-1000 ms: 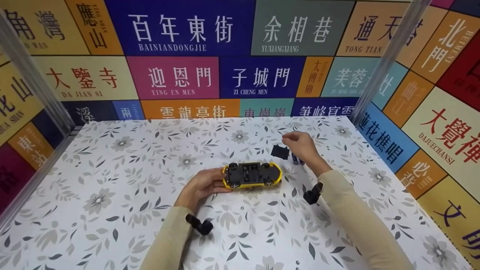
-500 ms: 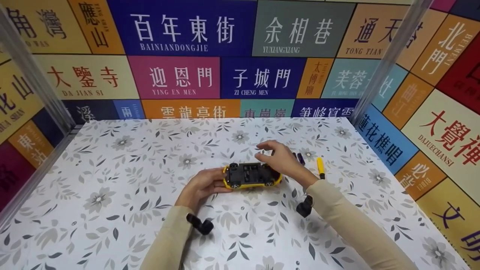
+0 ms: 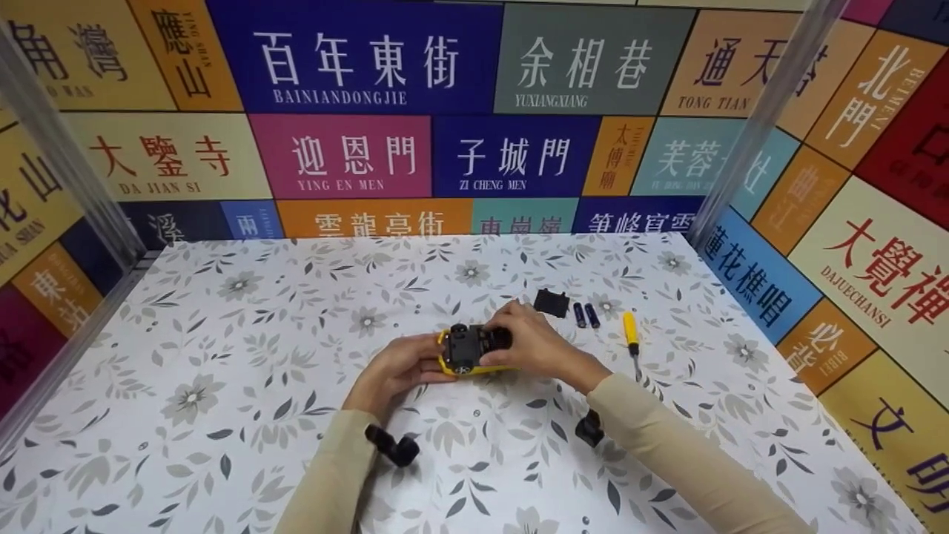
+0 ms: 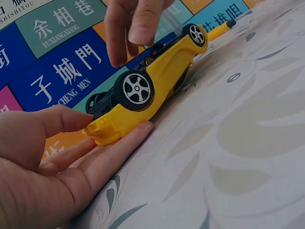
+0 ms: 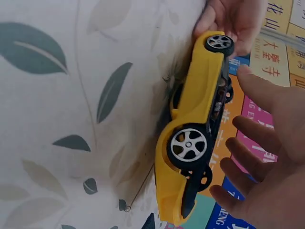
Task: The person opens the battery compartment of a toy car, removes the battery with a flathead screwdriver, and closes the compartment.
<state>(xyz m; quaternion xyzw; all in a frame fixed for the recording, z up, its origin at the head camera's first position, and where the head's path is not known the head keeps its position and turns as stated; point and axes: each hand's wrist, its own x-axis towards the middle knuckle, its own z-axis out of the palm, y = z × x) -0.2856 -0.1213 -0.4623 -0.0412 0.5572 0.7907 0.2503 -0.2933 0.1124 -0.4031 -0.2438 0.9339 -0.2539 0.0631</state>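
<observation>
A yellow toy car (image 3: 454,354) lies upside down, its black underside and wheels up. My left hand (image 3: 404,361) pinches its left end; in the left wrist view the thumb is at the black underside and the fingers (image 4: 119,152) lie beneath the yellow body. Over the car's right half hovers my right hand (image 3: 530,343), fingers loosely spread in the right wrist view with nothing seen between them. It hides part of the open battery compartment in the head view. Beyond it lie a black battery cover (image 3: 552,303) and two dark batteries (image 3: 586,315).
A screwdriver (image 3: 630,330) with a yellow handle lies right of the batteries, its shaft toward me. The table (image 3: 245,319) has a leaf-patterned cloth. Panels with printed characters (image 3: 363,156) stand along the back and sides.
My right hand has moved left and toward me, from beside the cover to over the car, uncovering the batteries and the screwdriver. The left hand and the car have stayed put.
</observation>
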